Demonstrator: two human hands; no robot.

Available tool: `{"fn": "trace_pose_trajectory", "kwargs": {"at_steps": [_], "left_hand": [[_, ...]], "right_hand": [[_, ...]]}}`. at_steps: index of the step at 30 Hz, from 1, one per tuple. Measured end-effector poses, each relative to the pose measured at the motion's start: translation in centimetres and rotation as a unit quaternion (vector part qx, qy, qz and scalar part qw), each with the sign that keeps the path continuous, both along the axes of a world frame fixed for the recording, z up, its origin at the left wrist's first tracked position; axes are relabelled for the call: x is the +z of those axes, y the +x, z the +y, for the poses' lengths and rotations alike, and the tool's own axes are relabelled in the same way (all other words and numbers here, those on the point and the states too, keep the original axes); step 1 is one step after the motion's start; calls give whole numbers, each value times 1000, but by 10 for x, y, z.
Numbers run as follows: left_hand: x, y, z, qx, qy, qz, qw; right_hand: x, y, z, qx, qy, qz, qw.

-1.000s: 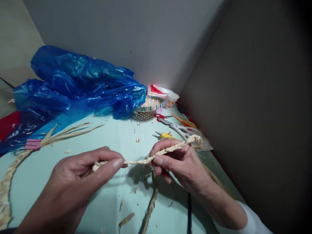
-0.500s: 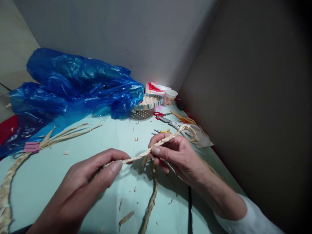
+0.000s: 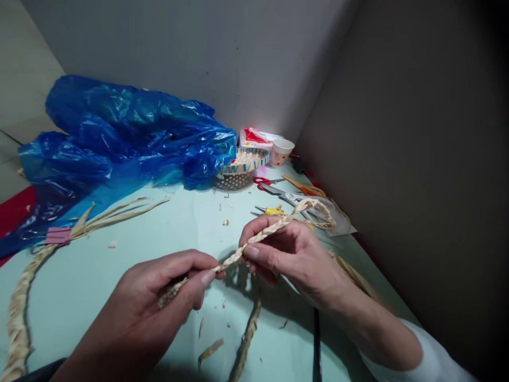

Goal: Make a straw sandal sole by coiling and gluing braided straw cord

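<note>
Between my two hands stretches a thin pale braided cord (image 3: 274, 227), which looks like plaited straw or husk. My left hand (image 3: 175, 289) pinches its lower left end between thumb and forefinger; a bit of braid shows inside the palm. My right hand (image 3: 280, 252) grips the cord further up with thumb and fingers, and its far end bends into a loop above the knuckles. Below the right hand, a darker braid (image 3: 249, 334) runs down toward the table's near edge. Whether it joins the held cord is hidden by the fingers.
A blue plastic bag (image 3: 131, 138) covers the back left. Behind my hands are a woven basket (image 3: 248, 160), a paper cup (image 3: 282, 151), scissors (image 3: 288, 197) and yellow-handled pliers (image 3: 272, 211). A thick braid (image 3: 22, 313) with a pink binder clip (image 3: 58, 235) lies left. Scraps dot the table.
My left hand has shifted right, closer to my right hand, so less cord spans between them. The whole view has moved slightly. Both hands keep hold of the cord.
</note>
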State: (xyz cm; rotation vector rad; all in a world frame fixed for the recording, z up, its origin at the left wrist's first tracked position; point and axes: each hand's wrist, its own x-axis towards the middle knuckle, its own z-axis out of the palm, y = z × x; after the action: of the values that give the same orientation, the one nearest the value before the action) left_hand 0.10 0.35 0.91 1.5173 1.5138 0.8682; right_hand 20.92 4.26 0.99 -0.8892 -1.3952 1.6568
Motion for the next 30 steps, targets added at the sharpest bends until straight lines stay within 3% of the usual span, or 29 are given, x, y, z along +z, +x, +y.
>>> {"fn": "trace_pose_trajectory", "kwargs": {"at_steps": [4, 10, 17, 21, 26, 30], "left_hand": [[3, 0, 1, -14, -29, 10, 999], [0, -4, 3, -14, -75, -7, 997], [-11, -6, 6, -36, -202, -177, 963], [-14, -4, 5, -32, -195, -196, 960], [-13, -6, 5, -26, -110, -79, 990], [-12, -8, 6, -24, -45, -12, 999]], "right_hand": [[2, -1, -3, 8, -10, 2, 1000], [-10, -2, -1, 22, -18, 23, 999], [-12, -3, 1, 6, -17, 23, 1000], [-8, -5, 0, 19, -11, 26, 999], [-8, -7, -2, 19, 3, 10, 1000], [-8, -5, -2, -30, 6, 0, 1000]]}}
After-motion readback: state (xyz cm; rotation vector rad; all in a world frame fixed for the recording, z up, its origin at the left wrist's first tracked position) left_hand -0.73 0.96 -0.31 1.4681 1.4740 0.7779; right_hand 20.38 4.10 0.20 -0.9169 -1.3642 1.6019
